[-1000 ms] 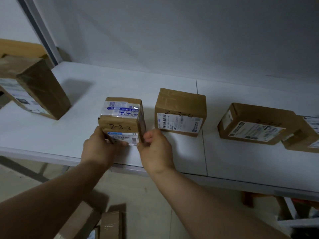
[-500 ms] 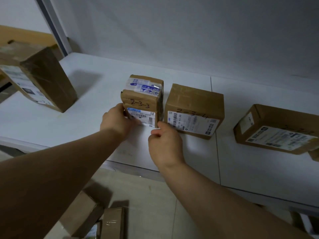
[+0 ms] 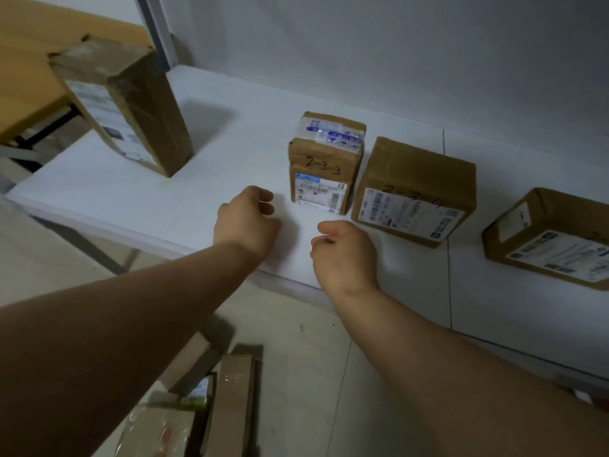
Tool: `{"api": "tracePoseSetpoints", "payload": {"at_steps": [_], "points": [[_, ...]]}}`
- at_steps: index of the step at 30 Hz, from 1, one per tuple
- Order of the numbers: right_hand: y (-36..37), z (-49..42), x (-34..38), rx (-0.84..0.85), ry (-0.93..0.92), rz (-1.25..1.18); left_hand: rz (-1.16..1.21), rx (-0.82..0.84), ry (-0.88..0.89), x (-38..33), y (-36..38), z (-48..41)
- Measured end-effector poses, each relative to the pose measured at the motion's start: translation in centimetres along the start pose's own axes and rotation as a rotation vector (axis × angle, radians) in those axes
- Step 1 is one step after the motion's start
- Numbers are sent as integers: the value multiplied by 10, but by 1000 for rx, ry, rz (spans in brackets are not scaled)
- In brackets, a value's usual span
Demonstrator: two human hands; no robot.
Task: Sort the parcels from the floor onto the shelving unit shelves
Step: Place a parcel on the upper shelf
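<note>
A small cardboard parcel marked 2-3-3 (image 3: 324,163) stands upright on the white shelf (image 3: 230,133), close beside a wider parcel marked 2-3-4 (image 3: 415,189). My left hand (image 3: 247,219) hovers just left of and below the small parcel, fingers loosely curled, holding nothing. My right hand (image 3: 344,255) is below it near the shelf's front edge, also loosely curled and empty. Neither hand touches a parcel. Several parcels (image 3: 211,390) lie on the floor below.
A tall tilted parcel (image 3: 122,103) stands at the shelf's left end. Another labelled parcel (image 3: 553,239) sits at the right. The shelf's front edge (image 3: 290,285) runs diagonally; a grey wall (image 3: 362,44) backs the shelf. A wooden surface (image 3: 29,70) is far left.
Both hands have let go of the 2-3-3 parcel and drawn back toward me; it now stands on the shelf beside the 2-3-4 parcel. The view has shifted left and down.
</note>
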State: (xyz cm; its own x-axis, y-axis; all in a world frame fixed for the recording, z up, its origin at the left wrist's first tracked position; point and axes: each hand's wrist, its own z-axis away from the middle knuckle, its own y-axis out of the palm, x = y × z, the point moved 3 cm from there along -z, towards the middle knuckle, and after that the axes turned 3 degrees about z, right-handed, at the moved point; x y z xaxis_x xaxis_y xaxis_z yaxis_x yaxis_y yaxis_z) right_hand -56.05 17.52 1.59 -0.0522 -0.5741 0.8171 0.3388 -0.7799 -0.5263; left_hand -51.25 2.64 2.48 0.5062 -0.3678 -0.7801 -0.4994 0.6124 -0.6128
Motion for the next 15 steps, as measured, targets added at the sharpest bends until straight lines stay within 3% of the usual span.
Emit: {"api": "tracePoseSetpoints", "payload": {"at_steps": [4,8,11,15], "points": [[28,26,9,64,-10,26,-21,-12,112,28,-30,37],[73,63,11,149,-69,34,-7,-29,94,74,-67,72],[117,94,-5,281,-65,18,-21,-63,14,128,-90,97],[175,135,-48,489,-39,128,-45,-6,-222,223,-98,134]]}}
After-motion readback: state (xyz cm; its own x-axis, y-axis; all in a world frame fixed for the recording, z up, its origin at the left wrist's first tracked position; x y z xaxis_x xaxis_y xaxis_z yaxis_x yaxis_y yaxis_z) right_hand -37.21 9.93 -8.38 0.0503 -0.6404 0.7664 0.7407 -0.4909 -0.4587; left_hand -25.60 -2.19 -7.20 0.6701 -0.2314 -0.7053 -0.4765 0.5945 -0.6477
